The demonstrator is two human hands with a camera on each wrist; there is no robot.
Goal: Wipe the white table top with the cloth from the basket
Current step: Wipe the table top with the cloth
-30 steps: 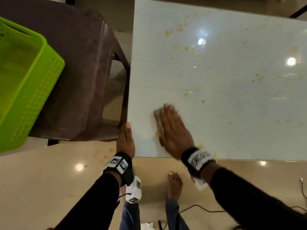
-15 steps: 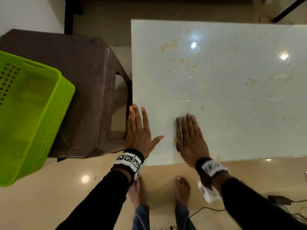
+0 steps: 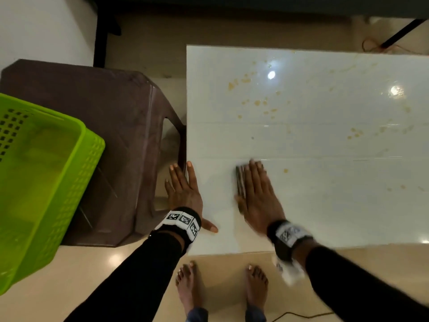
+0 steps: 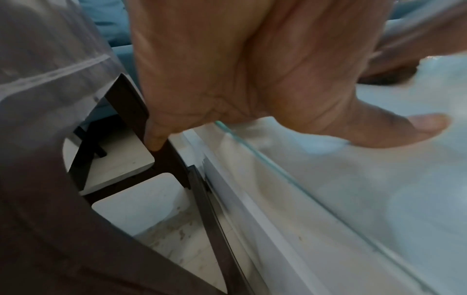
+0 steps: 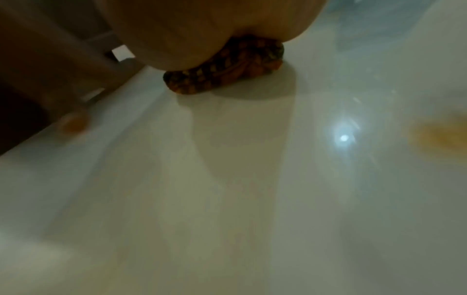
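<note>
The white glossy table top (image 3: 325,140) carries scattered orange-brown stains (image 3: 257,102). My right hand (image 3: 257,191) lies flat with straight fingers, pressing a folded dark checked cloth (image 3: 240,180) onto the near left part of the table. The right wrist view shows the cloth (image 5: 227,65) squeezed under my palm. My left hand (image 3: 183,189) lies flat and spread over the table's left edge, thumb (image 4: 394,129) on the glass, fingers out past the edge. It holds nothing. The green basket (image 3: 46,182) sits at the far left.
A brown plastic stool (image 3: 111,140) stands between the basket and the table, close against the table's left edge (image 4: 252,155). My bare feet (image 3: 188,284) stand on the beige tiled floor below the near edge. A cable (image 3: 301,314) runs along the floor.
My right hand has slid the cloth to the right, away from the left edge. My left hand went from gripping the near corner to lying flat and spread at the left edge.
</note>
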